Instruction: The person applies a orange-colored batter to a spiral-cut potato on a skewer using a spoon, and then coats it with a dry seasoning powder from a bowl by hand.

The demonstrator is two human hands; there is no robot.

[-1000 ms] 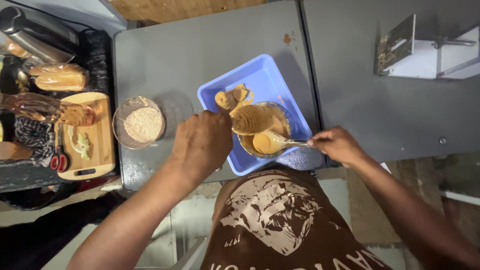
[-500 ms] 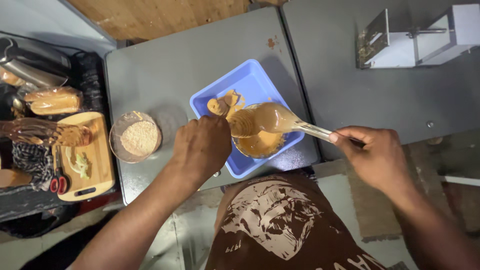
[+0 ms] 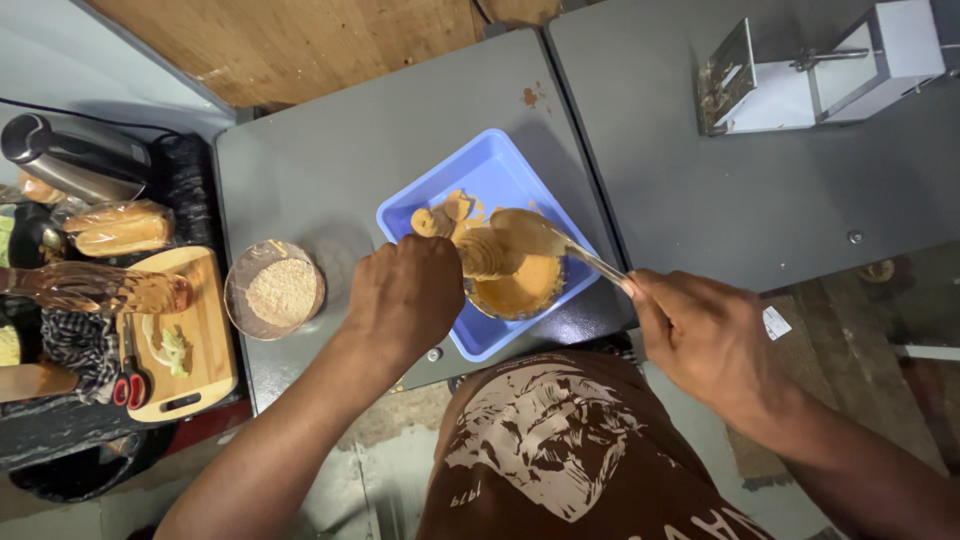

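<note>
my right hand (image 3: 705, 335), clamped on the spoon (image 3: 545, 240), has lifted it up from the bowl (image 3: 520, 290), so batter now drips while my left hand (image 3: 405, 295) grips the bowl's rim.

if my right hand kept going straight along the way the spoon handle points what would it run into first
Probably the bowl of orange batter in the blue tray. The right hand holds the spoon, which points up-left over that bowl. The left hand sits just beyond; height is hard to judge.
</note>
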